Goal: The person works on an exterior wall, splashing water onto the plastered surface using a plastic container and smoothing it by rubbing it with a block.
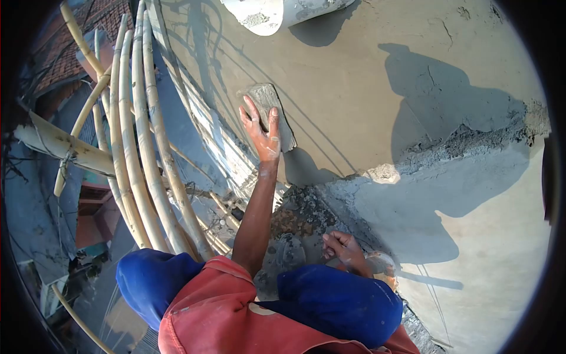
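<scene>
My left hand (260, 130) presses a grey, mortar-caked plastering float (277, 112) flat against the plastered wall (330, 100). Its fingers are bent over the near side of the float, with fresh grey smears on the back of the hand and wrist. Lower down, my right hand (346, 251) is by my blue-trousered knee, its fingers curled in and nothing visible in them. Below it is a rough, mortar-strewn strip (300, 212) at the foot of the wall. A ragged mortar edge (454, 144) separates the brownish plaster from a paler grey surface.
Several bamboo poles (138, 130) stand close on the left, tied to a thick cross pole (71, 146). Beyond them lies a drop toward tiled roofs (76, 50). A white pipe (312, 10) juts from the wall at the top. Shadows fall across the plaster.
</scene>
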The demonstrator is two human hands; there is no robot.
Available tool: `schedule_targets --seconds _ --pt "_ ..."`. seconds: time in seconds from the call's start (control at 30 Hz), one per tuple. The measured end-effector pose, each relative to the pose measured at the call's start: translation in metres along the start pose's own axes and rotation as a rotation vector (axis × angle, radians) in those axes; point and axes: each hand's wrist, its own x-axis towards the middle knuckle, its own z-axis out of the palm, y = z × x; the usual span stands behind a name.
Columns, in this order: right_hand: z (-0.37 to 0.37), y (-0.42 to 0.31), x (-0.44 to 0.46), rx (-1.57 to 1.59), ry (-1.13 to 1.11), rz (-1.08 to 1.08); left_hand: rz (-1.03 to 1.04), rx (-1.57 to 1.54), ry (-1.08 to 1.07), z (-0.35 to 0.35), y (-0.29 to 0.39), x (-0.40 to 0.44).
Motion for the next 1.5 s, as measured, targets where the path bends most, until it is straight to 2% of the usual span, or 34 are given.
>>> schedule_targets --seconds 0.03,0.1,0.17,0.23,0.3,0.37,0.43,0.47,0.5,0.53,0.57,0.63,0.67,0.7,0.83,0.9,0.97,1.0,1.07,1.1,1.17,1.27,1.33,1.37,1.4,1.43,1.47,1.5 --pt "-0.003 -0.005 0.004 -0.005 -0.004 -0.033 -0.009 -0.024 -0.011 -0.001 -0.027 -0.009" --pt "0.001 0.001 0.0 0.056 -0.023 -0.042 -0.104 0.007 0.0 -0.004 -0.03 -0.048" --pt "0.009 0.0 0.009 0.009 -0.071 -0.073 -0.047 0.11 -0.082 -0.001 -0.042 -0.087" --pt "0.014 0.003 0.008 -0.037 -0.153 -0.057 -0.086 0.11 -0.056 -0.001 -0.027 -0.071" --pt "0.008 0.005 0.011 -0.046 -0.141 -0.033 -0.121 0.023 0.07 0.0 -0.024 -0.011" --pt "-0.001 0.01 0.009 0.002 -0.032 -0.002 -0.083 0.059 0.129 -0.005 -0.042 0.041" --pt "-0.004 0.012 0.018 0.022 -0.034 -0.019 -0.221 0.035 0.146 -0.018 -0.112 0.106" --pt "-0.005 0.016 0.013 0.045 -0.012 -0.031 -0.403 -0.055 0.072 -0.033 -0.138 0.137" --pt "-0.01 0.011 0.004 0.025 -0.005 -0.029 -0.579 -0.168 0.014 -0.038 -0.13 0.153" --pt "-0.011 0.001 0.005 0.002 -0.053 -0.029 -0.422 -0.282 0.001 -0.038 -0.125 0.133" --pt "-0.002 0.001 0.01 0.016 -0.104 -0.022 -0.335 -0.234 0.084 -0.03 -0.131 0.107" --pt "0.004 0.0 0.017 0.087 -0.053 -0.006 -0.204 0.042 0.033 -0.022 -0.1 0.038" --pt "0.01 -0.003 0.022 0.055 -0.054 0.0 -0.195 0.043 0.061 -0.012 -0.063 0.006" --pt "0.013 -0.002 0.022 0.025 -0.05 0.022 -0.136 0.112 0.075 -0.003 -0.053 -0.013" --pt "0.005 0.006 0.024 -0.009 -0.014 0.07 -0.042 0.181 0.168 -0.004 -0.054 0.042" --pt "-0.003 0.009 0.019 0.06 0.024 0.049 -0.218 -0.043 0.182 -0.012 -0.094 0.104" --pt "-0.004 0.008 0.009 0.062 0.034 0.045 -0.588 -0.42 0.028 -0.032 -0.071 0.134" --pt "-0.005 0.006 0.007 0.066 0.03 0.008 -0.497 -0.382 0.017 -0.03 -0.075 0.124" --pt "-0.004 0.003 0.013 0.112 0.025 -0.069 -0.233 -0.065 0.021 -0.018 -0.082 0.056" --pt "-0.001 0.006 0.008 0.118 0.029 -0.067 -0.189 0.064 0.022 -0.012 -0.043 0.001" --pt "0.001 0.002 0.013 0.05 0.022 -0.063 -0.058 0.165 -0.014 0.005 -0.023 -0.069" --pt "-0.01 0.006 0.006 0.054 0.016 -0.057 -0.113 0.075 0.124 0.005 -0.023 -0.009" --pt "-0.011 0.012 0.001 0.13 0.019 -0.066 -0.154 0.052 0.144 -0.007 -0.064 0.054" --pt "-0.01 0.011 0.0 0.167 0.031 -0.067 -0.324 -0.103 0.114 -0.019 -0.106 0.092" --pt "-0.01 0.009 -0.001 0.152 0.038 -0.071 -0.587 -0.319 0.157 -0.038 -0.168 0.132" --pt "-0.013 0.006 -0.003 0.13 0.049 -0.085 -0.617 -0.331 0.212 -0.06 -0.199 0.149" --pt "-0.019 0.0 -0.004 0.152 0.073 -0.109 -0.589 -0.082 0.302 -0.07 -0.161 0.145" --pt "-0.022 -0.003 -0.004 0.13 0.069 -0.172 -0.347 -0.275 0.302 -0.078 -0.144 0.132"
